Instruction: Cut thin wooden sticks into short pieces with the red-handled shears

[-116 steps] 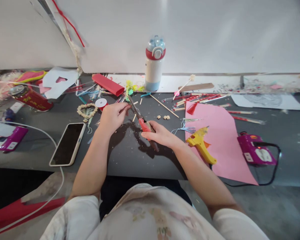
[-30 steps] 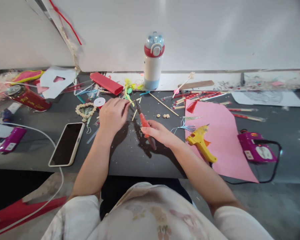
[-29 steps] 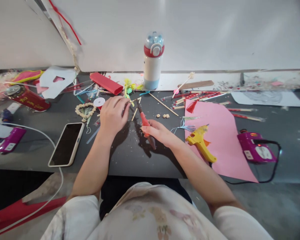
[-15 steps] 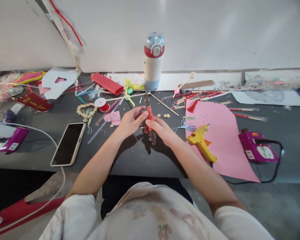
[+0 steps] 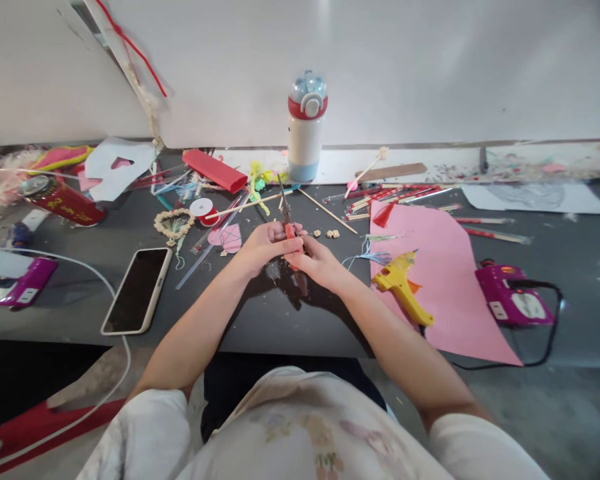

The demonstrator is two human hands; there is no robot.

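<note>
A red tool [image 5: 291, 233] held the centre of my view, raised above the dark table [image 5: 265, 323], blades angled away from the person. The right hand [image 5: 320, 261] was wrapped around its near part; the left hand [image 5: 263, 248], which a second earlier worked apart from it near the spool [image 5: 200, 207], had joined it, thumb against the red part. Whether those left fingers gripped the tool or pinched something small, I could not tell. I took the meeting of hands to mean that attention had turned from the loose pieces to the tool itself. The left hand's move also uncovered a pink card [image 5: 231, 237] near the spool. A pale stick [image 5: 250, 204] crossed the line of the blades, contact unclear. Farther out, the bottle [image 5: 305, 137] stood upright, and a yellow glue gun [image 5: 403, 285] lay across the edge of a pink sheet [image 5: 463, 287].
</note>
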